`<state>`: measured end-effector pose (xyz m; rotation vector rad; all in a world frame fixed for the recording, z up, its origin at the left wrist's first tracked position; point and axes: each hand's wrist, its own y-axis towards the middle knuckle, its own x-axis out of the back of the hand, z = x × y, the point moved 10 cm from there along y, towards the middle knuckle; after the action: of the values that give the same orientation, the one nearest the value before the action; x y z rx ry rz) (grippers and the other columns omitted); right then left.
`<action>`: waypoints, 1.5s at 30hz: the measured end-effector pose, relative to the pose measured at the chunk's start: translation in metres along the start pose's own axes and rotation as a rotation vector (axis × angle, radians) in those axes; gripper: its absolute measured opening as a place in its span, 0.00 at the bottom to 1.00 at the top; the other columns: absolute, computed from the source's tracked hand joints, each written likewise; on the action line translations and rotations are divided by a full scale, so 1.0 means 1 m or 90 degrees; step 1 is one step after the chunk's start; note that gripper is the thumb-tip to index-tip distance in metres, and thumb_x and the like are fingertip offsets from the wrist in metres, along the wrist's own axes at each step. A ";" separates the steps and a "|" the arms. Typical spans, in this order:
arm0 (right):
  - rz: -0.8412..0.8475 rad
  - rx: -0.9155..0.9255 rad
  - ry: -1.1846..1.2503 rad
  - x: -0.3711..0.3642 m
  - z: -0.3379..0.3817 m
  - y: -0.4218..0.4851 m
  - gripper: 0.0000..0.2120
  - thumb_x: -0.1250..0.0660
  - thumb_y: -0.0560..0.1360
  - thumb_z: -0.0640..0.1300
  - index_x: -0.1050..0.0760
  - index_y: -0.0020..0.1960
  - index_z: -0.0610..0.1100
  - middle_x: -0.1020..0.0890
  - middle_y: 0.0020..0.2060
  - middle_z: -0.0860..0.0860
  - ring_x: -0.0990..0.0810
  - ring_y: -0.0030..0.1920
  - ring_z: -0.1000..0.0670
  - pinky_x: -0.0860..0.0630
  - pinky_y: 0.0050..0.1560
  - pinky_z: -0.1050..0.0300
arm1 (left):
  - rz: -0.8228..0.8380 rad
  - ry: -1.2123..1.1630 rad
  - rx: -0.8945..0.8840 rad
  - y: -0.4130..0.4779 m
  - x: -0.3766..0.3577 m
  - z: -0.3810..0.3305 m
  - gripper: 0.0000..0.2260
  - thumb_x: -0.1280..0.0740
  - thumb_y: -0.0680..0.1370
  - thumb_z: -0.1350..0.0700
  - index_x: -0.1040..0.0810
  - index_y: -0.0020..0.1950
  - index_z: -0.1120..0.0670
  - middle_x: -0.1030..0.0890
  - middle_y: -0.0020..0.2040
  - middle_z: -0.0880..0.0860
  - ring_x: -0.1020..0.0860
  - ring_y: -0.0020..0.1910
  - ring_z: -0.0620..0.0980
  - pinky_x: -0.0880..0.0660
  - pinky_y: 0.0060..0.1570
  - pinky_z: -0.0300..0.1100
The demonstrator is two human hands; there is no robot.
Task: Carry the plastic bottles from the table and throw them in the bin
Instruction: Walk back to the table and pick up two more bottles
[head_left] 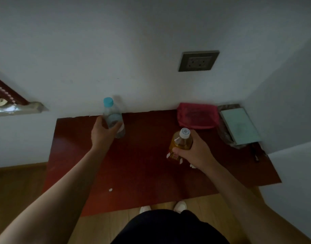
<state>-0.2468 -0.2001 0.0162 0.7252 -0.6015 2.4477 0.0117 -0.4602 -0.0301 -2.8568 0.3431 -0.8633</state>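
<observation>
Left hand [102, 132] wrapped around clear bottle [113, 118], right hand [195, 150] around amber bottle [180, 143]; smooth plastic, likely slipping mid-carry.

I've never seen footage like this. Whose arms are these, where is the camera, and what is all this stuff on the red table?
There is no machine here: a person wears one wide-angle camera on the head, looking forward and down, so you see their own arms, dark clothing and white shoes below.

The left hand grips a clear bottle with a blue cap. The right hand grips an amber bottle with a white cap. Whether either is lifted off the surface, I cannot tell.

On the dark red table, against the wall, lie a pink pouch and a pale green flat item resting on something dark. A wall socket sits above. No bin is in view.
</observation>
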 end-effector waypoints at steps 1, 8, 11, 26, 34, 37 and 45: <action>-0.007 -0.004 0.002 0.002 -0.004 -0.003 0.25 0.22 0.66 0.49 0.28 0.60 0.52 0.18 0.49 0.59 0.20 0.50 0.60 0.24 0.51 0.57 | 0.006 -0.004 -0.014 -0.002 -0.003 -0.006 0.25 0.23 0.70 0.44 0.23 0.62 0.52 0.18 0.56 0.50 0.18 0.54 0.51 0.20 0.48 0.45; -0.031 -0.005 0.037 0.017 -0.020 -0.016 0.26 0.21 0.65 0.50 0.27 0.59 0.54 0.19 0.52 0.57 0.19 0.52 0.56 0.25 0.54 0.55 | 0.045 -0.044 -0.075 -0.055 -0.007 -0.035 0.26 0.22 0.71 0.47 0.26 0.65 0.53 0.18 0.53 0.48 0.19 0.47 0.40 0.22 0.41 0.37; -0.018 0.013 0.032 0.017 -0.023 -0.018 0.28 0.20 0.64 0.50 0.30 0.59 0.58 0.22 0.56 0.53 0.22 0.54 0.54 0.27 0.55 0.56 | 0.034 -0.066 -0.052 -0.087 0.009 -0.022 0.25 0.22 0.72 0.48 0.26 0.64 0.53 0.18 0.52 0.47 0.17 0.48 0.43 0.19 0.42 0.38; 0.470 0.234 0.043 -0.145 0.054 -0.076 0.29 0.19 0.64 0.48 0.25 0.62 0.51 0.18 0.53 0.56 0.18 0.52 0.58 0.24 0.48 0.63 | -0.441 -0.079 0.277 -0.394 0.155 0.148 0.24 0.22 0.71 0.45 0.26 0.62 0.50 0.18 0.56 0.49 0.18 0.54 0.48 0.19 0.54 0.50; 0.723 0.404 -0.081 -0.270 0.100 -0.218 0.31 0.20 0.61 0.57 0.24 0.62 0.54 0.17 0.53 0.55 0.18 0.53 0.57 0.19 0.54 0.54 | -0.713 -0.189 0.505 -0.625 0.158 0.243 0.20 0.21 0.72 0.50 0.25 0.58 0.53 0.17 0.55 0.53 0.18 0.55 0.53 0.21 0.57 0.51; 0.768 0.423 -0.125 -0.311 0.102 -0.263 0.32 0.20 0.61 0.56 0.25 0.62 0.54 0.17 0.52 0.56 0.18 0.52 0.58 0.20 0.55 0.54 | -0.787 -0.248 0.581 -0.689 0.146 0.279 0.20 0.22 0.72 0.52 0.25 0.59 0.52 0.17 0.56 0.55 0.18 0.55 0.56 0.21 0.55 0.52; 0.781 0.415 -0.211 -0.381 0.095 -0.316 0.28 0.21 0.65 0.52 0.25 0.62 0.54 0.17 0.52 0.58 0.19 0.53 0.59 0.24 0.51 0.62 | -0.755 -0.322 0.686 -0.741 0.139 0.356 0.28 0.23 0.72 0.46 0.26 0.68 0.54 0.18 0.60 0.54 0.19 0.58 0.58 0.22 0.55 0.52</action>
<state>0.2479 -0.1387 -0.0557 1.2940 -0.3879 3.7905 0.4542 0.2417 -0.1057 -1.8548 -1.4731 -0.1780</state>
